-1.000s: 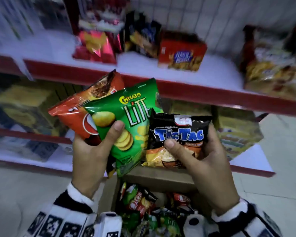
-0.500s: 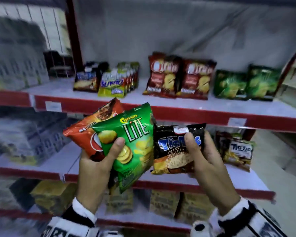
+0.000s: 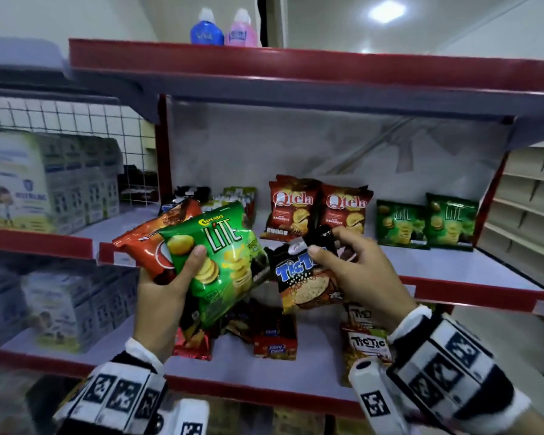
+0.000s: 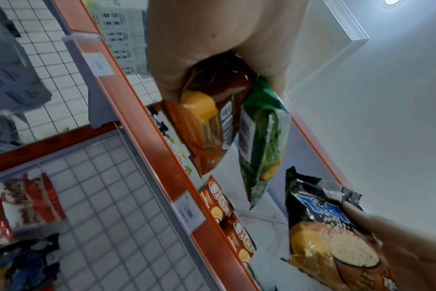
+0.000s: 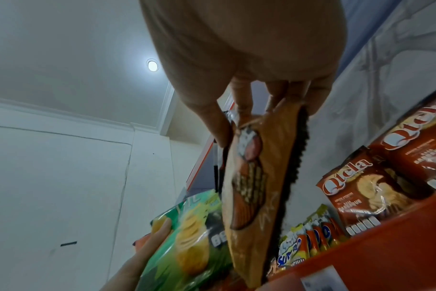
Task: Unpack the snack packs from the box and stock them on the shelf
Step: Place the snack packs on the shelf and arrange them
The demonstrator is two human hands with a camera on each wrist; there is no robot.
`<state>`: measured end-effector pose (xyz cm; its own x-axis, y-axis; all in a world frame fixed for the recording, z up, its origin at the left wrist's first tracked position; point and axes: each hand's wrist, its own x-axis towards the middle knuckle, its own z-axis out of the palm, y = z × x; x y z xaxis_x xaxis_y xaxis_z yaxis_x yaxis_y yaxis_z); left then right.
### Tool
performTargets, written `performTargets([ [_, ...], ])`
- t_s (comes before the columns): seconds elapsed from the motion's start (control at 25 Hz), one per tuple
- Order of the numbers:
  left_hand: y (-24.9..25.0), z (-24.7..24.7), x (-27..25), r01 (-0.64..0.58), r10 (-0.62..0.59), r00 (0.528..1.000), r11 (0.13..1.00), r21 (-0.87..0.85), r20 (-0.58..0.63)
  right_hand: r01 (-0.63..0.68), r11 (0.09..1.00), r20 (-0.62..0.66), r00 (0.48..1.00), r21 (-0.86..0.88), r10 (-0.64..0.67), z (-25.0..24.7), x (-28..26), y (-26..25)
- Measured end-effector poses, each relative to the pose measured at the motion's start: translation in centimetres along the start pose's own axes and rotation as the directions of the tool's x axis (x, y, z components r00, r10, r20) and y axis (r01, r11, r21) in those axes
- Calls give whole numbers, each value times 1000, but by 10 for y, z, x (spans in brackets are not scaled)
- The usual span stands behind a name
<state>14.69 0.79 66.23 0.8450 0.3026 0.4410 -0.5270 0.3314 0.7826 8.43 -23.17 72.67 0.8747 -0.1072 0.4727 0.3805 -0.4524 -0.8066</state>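
— What did you have in each hand?

— My left hand (image 3: 164,296) gripped two packs at once, thumb across the front: a green Chitato Lite pack (image 3: 223,265) on top and a red chip pack (image 3: 148,246) fanned out behind it, to that hand's left. My right hand (image 3: 358,274) pinched a black Tic Tac pack (image 3: 302,284) near its top edge, thumb in front, fingers behind, so the pack hung down just beside the green one.

— And past your hands?

— Straight beyond them ran the red-edged shelf (image 3: 453,271). Just past my right hand stood two red Qtela packs (image 3: 321,208), upright and side by side. Farther right of that hand stood two green Lite packs (image 3: 427,224), also upright. Beyond my left hand a row of small packs (image 3: 239,196) was half hidden by what I held. Below my hands, on the lower shelf (image 3: 233,365), lay more Tic Tic packs (image 3: 368,340) and a red carton (image 3: 275,343).
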Motion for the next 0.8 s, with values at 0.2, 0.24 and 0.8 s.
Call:
performTargets([
  [0.2,23,-54,79,-80,78,994,997,-12,-78,33,999,-24,999,3,-33,41,78,-32],
  [0.24,27,-68,100,-98,96,991,995,-12,-97,52,998,-45,998,-19,-53,56,100,-38],
  [0.8,11,-168,267,-10,6,999,993,114,36,-93,740,224,921,-667,317,278,284,-18],
])
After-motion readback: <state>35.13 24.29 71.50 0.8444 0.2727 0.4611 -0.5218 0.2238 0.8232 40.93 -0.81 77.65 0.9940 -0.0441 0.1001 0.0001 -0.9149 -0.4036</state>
